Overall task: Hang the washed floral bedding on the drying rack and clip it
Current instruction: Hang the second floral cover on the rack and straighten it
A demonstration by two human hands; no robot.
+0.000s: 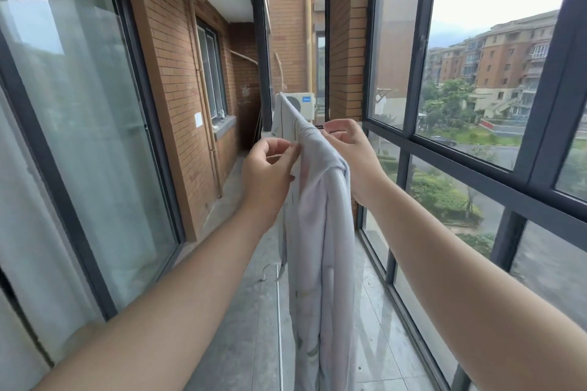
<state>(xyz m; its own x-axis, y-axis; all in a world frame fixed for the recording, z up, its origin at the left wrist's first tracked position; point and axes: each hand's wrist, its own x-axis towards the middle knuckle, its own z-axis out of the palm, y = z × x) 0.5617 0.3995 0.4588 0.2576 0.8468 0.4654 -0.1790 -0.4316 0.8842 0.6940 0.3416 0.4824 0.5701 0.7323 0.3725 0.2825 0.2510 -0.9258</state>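
The pale bedding (320, 232), whitish with a faint pattern, hangs bunched over the top rail of the drying rack (290, 106) and falls almost to the floor. My left hand (270, 168) pinches the cloth's left edge just below the rail, fingers closed on it. On the right side of the fold, my right hand (352, 155) grips the cloth near the top. Another stretch of the bedding lies over the rail farther back. No clip is visible in either hand.
I stand on a narrow glazed balcony. A sliding glass door (82, 136) runs along the left, tall windows (476, 105) along the right. A white rack leg (279, 311) stands on the grey tiles. An air-conditioner unit (303, 105) sits at the far end.
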